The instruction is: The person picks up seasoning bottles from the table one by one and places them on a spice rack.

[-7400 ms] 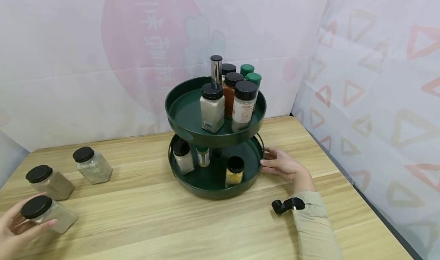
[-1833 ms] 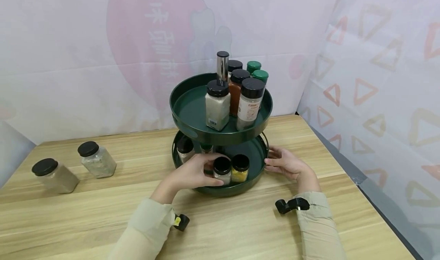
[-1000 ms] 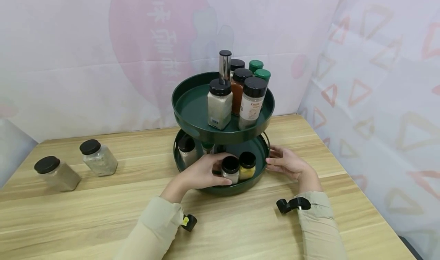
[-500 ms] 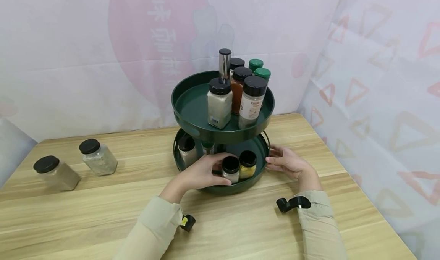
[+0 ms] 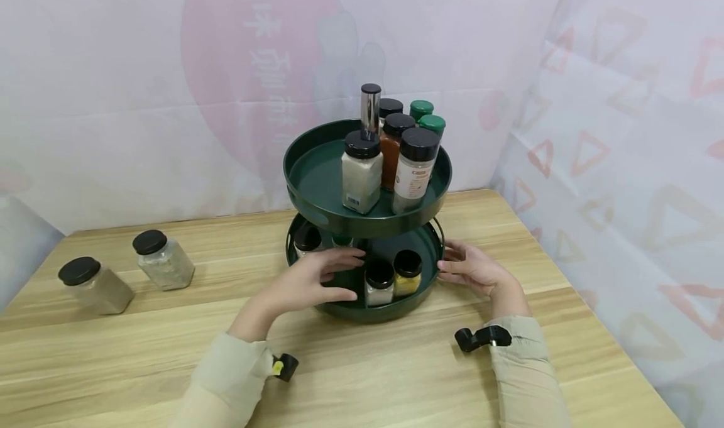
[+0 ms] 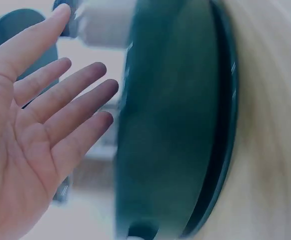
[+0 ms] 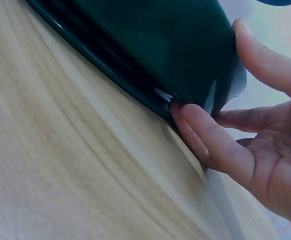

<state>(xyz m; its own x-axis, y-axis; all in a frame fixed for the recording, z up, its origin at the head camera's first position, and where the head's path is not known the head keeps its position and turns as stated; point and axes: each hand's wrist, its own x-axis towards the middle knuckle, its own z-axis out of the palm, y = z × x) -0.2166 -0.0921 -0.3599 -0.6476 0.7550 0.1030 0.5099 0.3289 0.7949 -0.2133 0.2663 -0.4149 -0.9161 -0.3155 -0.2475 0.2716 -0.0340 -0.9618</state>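
A dark green two-tier spice rack stands on the table. My left hand hovers at the front left of its lower tray, fingers spread, apart from the black-lidded jar of pale powder. In the left wrist view the palm and straight fingers of that hand hold nothing. The pale jar stands upright beside a jar of yellow spice. My right hand grips the lower tray's right side; in the right wrist view the thumb is at the rim and the fingers touch near the base.
Several bottles crowd the upper tray's right half, among them a white-labelled shaker and a steel grinder. Two more lower-tray containers are partly behind my left hand. At the table's left lie two tilted black-lidded jars.
Earlier my left hand brought the pale jar from the table's left into the lower tray, next to the yellow one. Now it has let go and drawn back left. My right hand stays put.
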